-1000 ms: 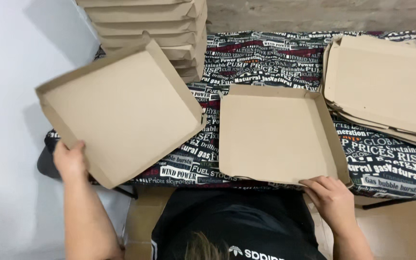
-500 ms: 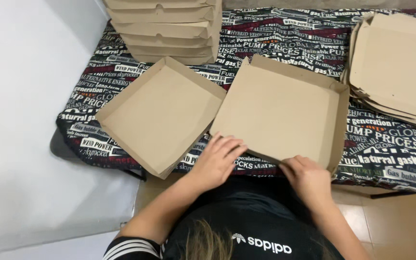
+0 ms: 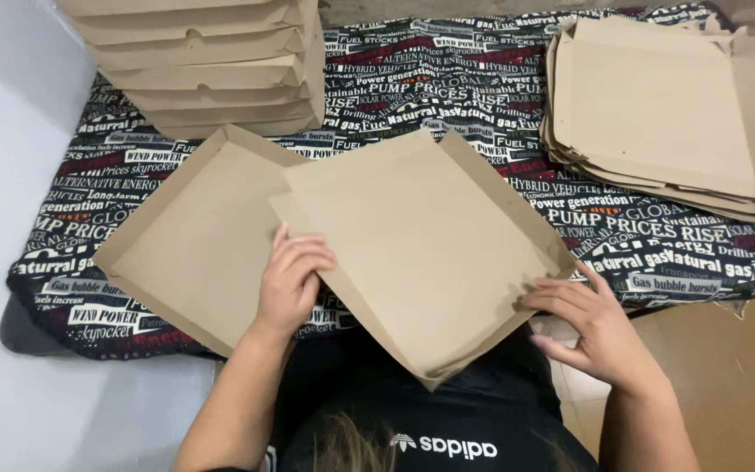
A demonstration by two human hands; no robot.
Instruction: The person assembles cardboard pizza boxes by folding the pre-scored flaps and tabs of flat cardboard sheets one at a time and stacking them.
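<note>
At the far left, the left tray is seen lying flat on the printed cloth, turned so that one corner points away from the person; nothing is held in it. Behind it, a stack of folded boxes is piled at the cloth's far left corner.

The left hand is laid where the two trays meet, fingers spread and flat, pressed on the left edge of the right tray; nothing is gripped, and whether the thumb is hooked beneath the edge cannot be told. The right tray is set diamond-wise, its long diagonal running from the far corner towards the person, its near corner hanging past the cloth's edge over the lap. Its left corner is overlapped onto the left tray. It too is empty, its side walls half raised.

The right hand is placed at the tray's right corner, fingers open and slightly curled, the tips touching the raised wall from outside. Both hands are thus found on opposite corners, the tray lying between them.

At the far right, a pile of flat blanks is stacked, well apart from either hand.
</note>
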